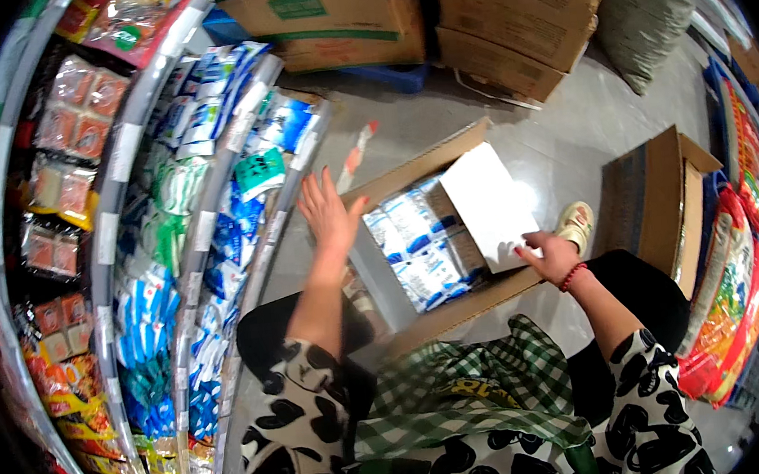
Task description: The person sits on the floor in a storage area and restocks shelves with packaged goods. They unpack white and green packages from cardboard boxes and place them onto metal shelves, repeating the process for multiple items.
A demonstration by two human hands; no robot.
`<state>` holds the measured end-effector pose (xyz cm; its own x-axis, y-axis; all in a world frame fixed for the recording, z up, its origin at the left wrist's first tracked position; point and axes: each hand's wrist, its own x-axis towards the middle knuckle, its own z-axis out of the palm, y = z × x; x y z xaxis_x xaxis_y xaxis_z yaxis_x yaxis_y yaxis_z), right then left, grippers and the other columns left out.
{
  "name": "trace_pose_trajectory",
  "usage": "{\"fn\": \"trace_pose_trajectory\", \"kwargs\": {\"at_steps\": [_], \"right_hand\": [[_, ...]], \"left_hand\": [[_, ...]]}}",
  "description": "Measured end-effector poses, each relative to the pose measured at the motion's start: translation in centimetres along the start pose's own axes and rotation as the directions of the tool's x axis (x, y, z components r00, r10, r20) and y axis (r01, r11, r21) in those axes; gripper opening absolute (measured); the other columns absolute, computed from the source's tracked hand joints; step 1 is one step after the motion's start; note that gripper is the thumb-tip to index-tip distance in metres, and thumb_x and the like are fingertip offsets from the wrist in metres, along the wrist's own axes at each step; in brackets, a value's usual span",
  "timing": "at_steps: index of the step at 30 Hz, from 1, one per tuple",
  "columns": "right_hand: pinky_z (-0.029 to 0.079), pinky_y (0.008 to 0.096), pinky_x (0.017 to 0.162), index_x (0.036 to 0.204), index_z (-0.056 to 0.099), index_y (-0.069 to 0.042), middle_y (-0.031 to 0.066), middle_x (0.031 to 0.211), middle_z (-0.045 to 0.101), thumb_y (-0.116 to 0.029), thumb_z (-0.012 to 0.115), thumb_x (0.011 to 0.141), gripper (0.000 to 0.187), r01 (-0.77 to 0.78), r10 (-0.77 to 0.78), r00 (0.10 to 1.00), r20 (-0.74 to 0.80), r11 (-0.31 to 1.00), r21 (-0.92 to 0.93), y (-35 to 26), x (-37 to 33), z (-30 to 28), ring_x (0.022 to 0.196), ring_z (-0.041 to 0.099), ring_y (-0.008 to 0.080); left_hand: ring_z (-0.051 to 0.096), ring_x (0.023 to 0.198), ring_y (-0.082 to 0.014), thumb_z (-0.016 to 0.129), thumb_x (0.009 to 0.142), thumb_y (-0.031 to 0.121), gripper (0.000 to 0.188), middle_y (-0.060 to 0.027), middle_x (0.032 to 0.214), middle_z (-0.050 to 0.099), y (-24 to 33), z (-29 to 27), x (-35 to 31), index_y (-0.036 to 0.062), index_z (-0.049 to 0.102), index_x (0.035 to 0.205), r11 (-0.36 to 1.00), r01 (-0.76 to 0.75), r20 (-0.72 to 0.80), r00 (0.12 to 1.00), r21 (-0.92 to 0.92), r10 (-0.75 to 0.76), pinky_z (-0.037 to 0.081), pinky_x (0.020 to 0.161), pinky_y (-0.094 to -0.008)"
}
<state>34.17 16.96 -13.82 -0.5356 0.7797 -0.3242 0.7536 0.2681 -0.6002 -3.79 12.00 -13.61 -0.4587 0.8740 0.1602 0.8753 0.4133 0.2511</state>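
Two hands at an open box of packets on a shop floor.

The right hand (pixel 551 258) pinches the near edge of a white sheet (pixel 490 206) lying over the box (pixel 416 243); the left hand (pixel 327 210), fingers spread and holding nothing, rests at the box's far left corner. Blue and white packets (pixel 421 247) fill the box, with shelves (pixel 173 255) to the left.

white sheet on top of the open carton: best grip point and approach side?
Take the white sheet at its near right corner, coming from the right, where the right hand already touches it. That edge overhangs the open carton and lies free; the rest rests flat on blue-and-white packets, offering no pinch. A thumb-over, fingers-under pinch likely works.
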Motion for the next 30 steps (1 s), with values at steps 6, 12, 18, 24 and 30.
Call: {"fn": "trace_pose_trajectory", "kwargs": {"at_steps": [6,12,18,24,30], "right_hand": [[0.034,0.0414,0.088,0.088,0.061,-0.003,0.0131,0.089,0.058,-0.014,0.060,0.078,0.015,0.145,-0.201,0.801,-0.565,0.979,-0.144,-0.2,-0.5,-2.0,0.094,0.050,0.0318],[0.026,0.0412,0.099,0.126,0.037,0.000,0.0213,0.126,0.038,-0.027,0.053,0.084,0.052,0.022,0.038,0.822,-0.568,0.995,0.099,6.3,-0.8,1.5,0.119,0.034,0.0366],[0.029,0.0403,0.099,0.132,0.022,0.002,0.0267,0.129,0.033,-0.041,0.071,0.065,0.094,-0.277,0.281,0.874,-0.395,0.958,0.070,7.1,3.9,6.5,0.120,0.033,0.0389],[0.044,0.0371,0.085,0.124,0.039,0.004,0.0232,0.110,0.054,-0.052,0.070,0.060,0.091,-0.560,0.582,0.807,-0.098,0.808,0.184,8.3,6.2,8.7,0.100,0.055,0.0330],[0.048,0.0339,0.075,0.119,0.046,0.004,0.0130,0.102,0.059,-0.051,0.062,0.074,0.072,-0.560,0.496,0.819,0.289,0.578,0.593,16.4,6.0,13.0,0.088,0.059,0.0238]], "left_hand": [[0.016,0.128,-0.0429,0.054,0.083,0.024,0.068,-0.0305,0.135,0.018,0.2,6.9,-11.6,-0.0098,0.018,0.130,0.756,0.255,0.037,0.955,-0.603,-0.293,0.016,0.105,-0.0459],[0.037,0.121,-0.0322,0.031,0.088,0.050,0.061,-0.0203,0.128,0.040,0.5,8.0,-10.9,0.0041,0.037,0.128,0.864,0.335,0.725,0.687,-0.377,0.050,0.029,0.099,-0.0366],[0.057,0.095,-0.0257,0.042,0.088,0.038,0.041,-0.0165,0.097,0.062,-0.8,4.6,-12.0,0.0043,0.063,0.098,0.782,0.543,0.654,0.717,-0.305,-0.242,0.042,0.081,-0.0341],[0.053,0.096,-0.0308,0.053,0.081,0.041,0.049,-0.0204,0.106,0.055,-4.7,8.6,-13.7,0.0007,0.052,0.108,0.633,0.653,0.144,0.735,-0.416,-0.663,0.042,0.081,-0.0389],[0.038,0.117,-0.0288,0.045,0.079,0.061,0.079,-0.0184,0.129,0.038,-16.4,23.0,-24.4,0.0017,0.033,0.130,0.311,0.850,0.495,0.506,-0.425,-0.707,0.032,0.095,-0.0367]]}}
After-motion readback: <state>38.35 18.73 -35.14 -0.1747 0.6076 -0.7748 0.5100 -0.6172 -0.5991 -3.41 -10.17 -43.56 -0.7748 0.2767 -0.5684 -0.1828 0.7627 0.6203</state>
